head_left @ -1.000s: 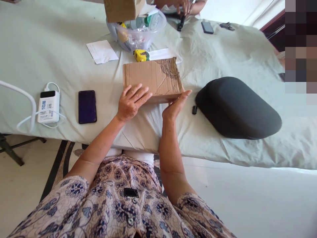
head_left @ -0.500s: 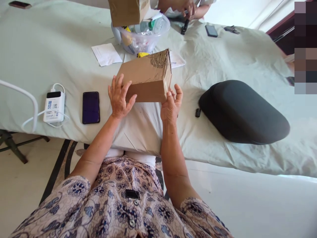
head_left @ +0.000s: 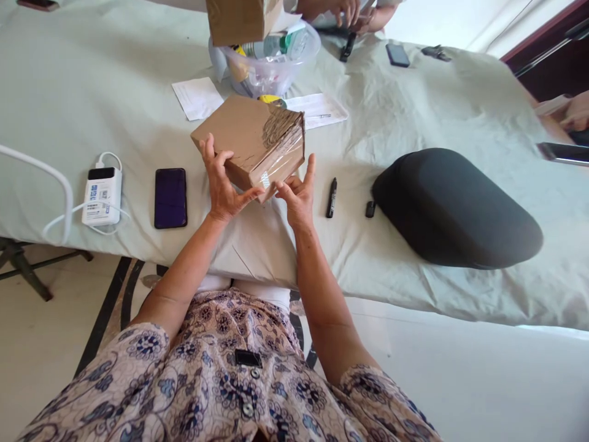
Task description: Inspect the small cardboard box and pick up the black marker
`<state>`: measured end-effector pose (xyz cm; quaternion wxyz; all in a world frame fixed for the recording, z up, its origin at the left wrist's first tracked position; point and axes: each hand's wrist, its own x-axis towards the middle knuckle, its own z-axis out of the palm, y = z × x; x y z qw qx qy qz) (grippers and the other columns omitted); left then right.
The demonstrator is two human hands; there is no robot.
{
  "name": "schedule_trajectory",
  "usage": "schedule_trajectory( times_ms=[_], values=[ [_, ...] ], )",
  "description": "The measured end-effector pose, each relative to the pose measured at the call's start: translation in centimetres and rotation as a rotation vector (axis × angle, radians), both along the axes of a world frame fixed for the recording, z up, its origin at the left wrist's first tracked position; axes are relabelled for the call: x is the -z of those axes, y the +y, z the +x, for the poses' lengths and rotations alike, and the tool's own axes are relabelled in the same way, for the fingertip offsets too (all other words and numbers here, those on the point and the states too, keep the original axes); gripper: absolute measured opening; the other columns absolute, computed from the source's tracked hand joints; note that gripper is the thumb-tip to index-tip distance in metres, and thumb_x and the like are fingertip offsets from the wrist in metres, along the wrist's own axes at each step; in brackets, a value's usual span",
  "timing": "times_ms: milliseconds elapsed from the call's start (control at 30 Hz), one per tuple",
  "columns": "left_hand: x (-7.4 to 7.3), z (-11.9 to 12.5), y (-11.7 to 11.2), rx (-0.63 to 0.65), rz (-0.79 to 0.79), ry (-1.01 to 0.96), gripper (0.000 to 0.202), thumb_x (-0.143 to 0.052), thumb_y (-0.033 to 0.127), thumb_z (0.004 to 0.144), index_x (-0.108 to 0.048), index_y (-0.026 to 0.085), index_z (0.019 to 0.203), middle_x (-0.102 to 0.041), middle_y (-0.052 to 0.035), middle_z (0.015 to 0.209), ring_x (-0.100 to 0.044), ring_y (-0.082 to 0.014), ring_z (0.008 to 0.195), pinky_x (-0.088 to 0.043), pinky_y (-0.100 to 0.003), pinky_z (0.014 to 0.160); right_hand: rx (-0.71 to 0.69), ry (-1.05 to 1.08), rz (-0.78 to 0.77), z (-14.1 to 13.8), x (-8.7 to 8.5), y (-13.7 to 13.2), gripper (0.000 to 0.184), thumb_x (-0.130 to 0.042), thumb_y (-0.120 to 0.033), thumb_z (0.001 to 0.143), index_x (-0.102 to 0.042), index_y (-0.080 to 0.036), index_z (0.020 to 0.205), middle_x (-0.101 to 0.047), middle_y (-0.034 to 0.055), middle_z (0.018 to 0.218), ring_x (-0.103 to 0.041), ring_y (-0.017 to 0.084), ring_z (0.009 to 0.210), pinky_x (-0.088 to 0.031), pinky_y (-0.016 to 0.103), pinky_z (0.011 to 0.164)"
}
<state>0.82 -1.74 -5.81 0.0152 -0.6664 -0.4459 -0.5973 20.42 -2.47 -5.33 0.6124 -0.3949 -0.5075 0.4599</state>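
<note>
A brown cardboard box [head_left: 232, 123], with dark scribbles on its top and clear shiny tape over its near-right end, is tilted above the cloth-covered table. My left hand [head_left: 221, 184] grips the box along its near-left side, fingers on the top edge and thumb by the lower corner. At the taped end, my right hand [head_left: 298, 197] pinches with thumb and forefinger near the bottom corner, one finger sticking up. Whether it has hold of a tape edge or the cardboard is too small to tell. A black marker [head_left: 331, 197] lies uncapped right of my right hand, its cap [head_left: 370, 209] farther right.
A dark padded case [head_left: 455, 209] fills the right side. On the left lie a phone [head_left: 170, 198] and a white power bank [head_left: 102, 196] with a cable. Behind the box stand a plastic basin [head_left: 276, 73] of bottles and another carton [head_left: 237, 21]. Another person's hands [head_left: 352, 12] are beyond.
The box has turned so its taped end faces nearer me, and it has shifted left. My right hand has moved left along with that end, uncovering the marker.
</note>
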Motion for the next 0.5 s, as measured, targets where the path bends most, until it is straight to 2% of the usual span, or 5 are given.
schedule_trajectory(
  times_ms=[100, 167, 233, 400, 500],
  values=[
    [0.1, 0.1, 0.2, -0.006, 0.068, -0.004, 0.094, -0.052, 0.099, 0.074, -0.037, 0.029, 0.135, -0.014, -0.0159, 0.174, -0.007, -0.0375, 0.165, -0.017, -0.067, 0.131, 0.069, 0.005, -0.067, 0.3, 0.2, 0.2, 0.088, -0.077, -0.071, 0.077, -0.045, -0.032, 0.150, -0.059, -0.0084, 0.068, -0.061, 0.013, 0.063, -0.050, 0.025, 0.058],
    [0.0, 0.1, 0.2, 0.011, 0.044, 0.019, 0.089, -0.048, 0.097, 0.079, -0.036, 0.029, 0.135, -0.015, -0.0161, 0.174, -0.013, -0.0371, 0.164, -0.023, -0.066, 0.130, 0.171, 0.022, -0.102, 0.7, 0.3, 0.5, 0.066, -0.069, -0.072, 0.082, -0.059, -0.029, 0.131, -0.057, -0.0080, 0.066, -0.062, 0.012, 0.063, -0.046, 0.021, 0.055],
    [-0.1, 0.1, 0.1, 0.037, -0.021, 0.050, 0.088, -0.044, 0.096, 0.081, -0.036, 0.030, 0.138, -0.016, -0.0163, 0.174, -0.016, -0.0373, 0.164, -0.027, -0.064, 0.129, 0.280, 0.032, -0.132, 1.2, 0.5, 0.8, 0.053, -0.066, -0.073, 0.085, -0.064, -0.027, 0.110, -0.056, -0.0073, 0.067, -0.062, 0.010, 0.064, -0.044, 0.019, 0.055],
    [0.0, 0.1, -0.1, 0.120, -0.062, 0.063, 0.086, -0.043, 0.092, 0.085, -0.037, 0.029, 0.144, -0.018, -0.0155, 0.174, -0.020, -0.0375, 0.163, -0.031, -0.061, 0.127, 0.423, -0.035, -0.137, 2.1, 1.1, 1.3, 0.058, -0.056, -0.082, 0.086, -0.060, -0.024, 0.089, -0.059, -0.0023, 0.083, -0.064, 0.014, 0.079, -0.049, 0.022, 0.062],
    [0.2, 0.2, -0.1, 0.134, -0.075, 0.095, 0.081, -0.042, 0.088, 0.088, -0.039, 0.028, 0.144, -0.023, -0.0165, 0.173, -0.023, -0.0373, 0.162, -0.029, -0.061, 0.128, 0.381, -0.120, -0.056, 2.1, 1.4, 1.2, 0.060, -0.044, -0.082, 0.092, -0.057, -0.024, 0.091, -0.058, 0.0010, 0.090, -0.064, 0.019, 0.090, -0.055, 0.031, 0.073]
  ],
)
